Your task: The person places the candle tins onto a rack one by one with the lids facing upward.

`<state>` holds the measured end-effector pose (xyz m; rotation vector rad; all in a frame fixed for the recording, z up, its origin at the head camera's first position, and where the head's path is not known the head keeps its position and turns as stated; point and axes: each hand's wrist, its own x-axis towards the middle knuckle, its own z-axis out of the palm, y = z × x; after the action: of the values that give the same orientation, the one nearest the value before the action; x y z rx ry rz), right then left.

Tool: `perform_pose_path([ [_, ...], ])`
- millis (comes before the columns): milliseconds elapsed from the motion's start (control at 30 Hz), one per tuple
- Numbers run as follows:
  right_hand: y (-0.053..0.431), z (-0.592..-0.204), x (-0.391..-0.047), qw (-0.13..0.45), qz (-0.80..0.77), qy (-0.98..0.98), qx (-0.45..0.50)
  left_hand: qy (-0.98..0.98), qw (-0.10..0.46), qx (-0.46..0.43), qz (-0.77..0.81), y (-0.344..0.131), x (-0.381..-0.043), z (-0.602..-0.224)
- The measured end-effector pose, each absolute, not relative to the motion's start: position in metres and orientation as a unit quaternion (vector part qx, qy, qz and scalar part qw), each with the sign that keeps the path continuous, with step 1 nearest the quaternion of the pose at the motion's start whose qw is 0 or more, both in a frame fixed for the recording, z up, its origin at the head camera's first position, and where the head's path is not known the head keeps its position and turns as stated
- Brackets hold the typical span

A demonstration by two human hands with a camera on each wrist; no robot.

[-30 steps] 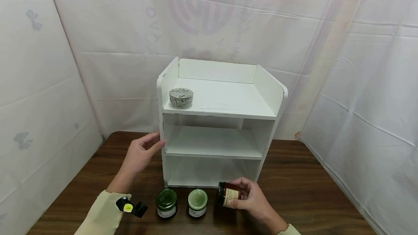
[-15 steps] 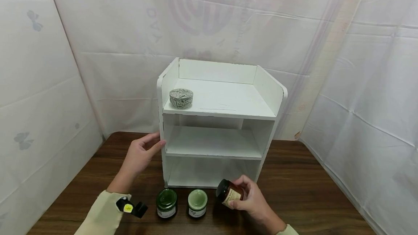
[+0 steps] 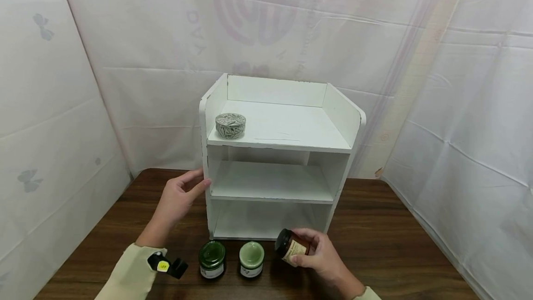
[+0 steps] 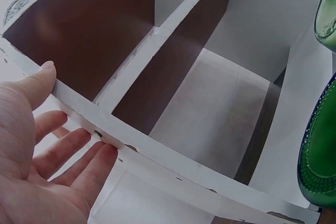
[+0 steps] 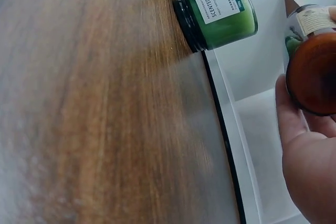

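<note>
My right hand [image 3: 322, 256] grips an amber glass candle jar [image 3: 296, 247] with a black lid and a cream label. The jar is tilted, its lid towards the left, in front of the shelf's lower right corner. Its round amber base [image 5: 317, 74] faces the right wrist camera. My left hand [image 3: 179, 196] touches the left side panel of a white shelf unit [image 3: 270, 179]; the thumb lies over the front edge and the relaxed fingers [image 4: 94, 171] rest along the outer side. Between the hands stand a dark green candle jar [image 3: 212, 254] and a light green candle jar [image 3: 251, 254].
A round patterned tin [image 3: 231, 125] sits at the left of the shelf's top board. The shelf unit stands on a dark wooden table [image 3: 374, 235]. White fabric sheets [image 3: 166, 91] hang behind and at both sides. A black strap device [image 3: 166, 264] is on the left sleeve.
The amber jar has tipped, its lid end turning slightly down and towards the front left, as my right hand shifted a little. My left hand and the shelf have stayed put.
</note>
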<state>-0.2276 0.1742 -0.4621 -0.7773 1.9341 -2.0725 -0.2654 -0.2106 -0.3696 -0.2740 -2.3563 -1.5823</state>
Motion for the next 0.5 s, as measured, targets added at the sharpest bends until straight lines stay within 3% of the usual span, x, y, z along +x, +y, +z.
perform_pose_path([
  [500, 0.1736, -0.4634, -0.2278, 0.089, -0.698, 0.653, -0.281, -0.818, 0.145, -0.092, -0.549, -0.2103, -0.266, -0.3695],
])
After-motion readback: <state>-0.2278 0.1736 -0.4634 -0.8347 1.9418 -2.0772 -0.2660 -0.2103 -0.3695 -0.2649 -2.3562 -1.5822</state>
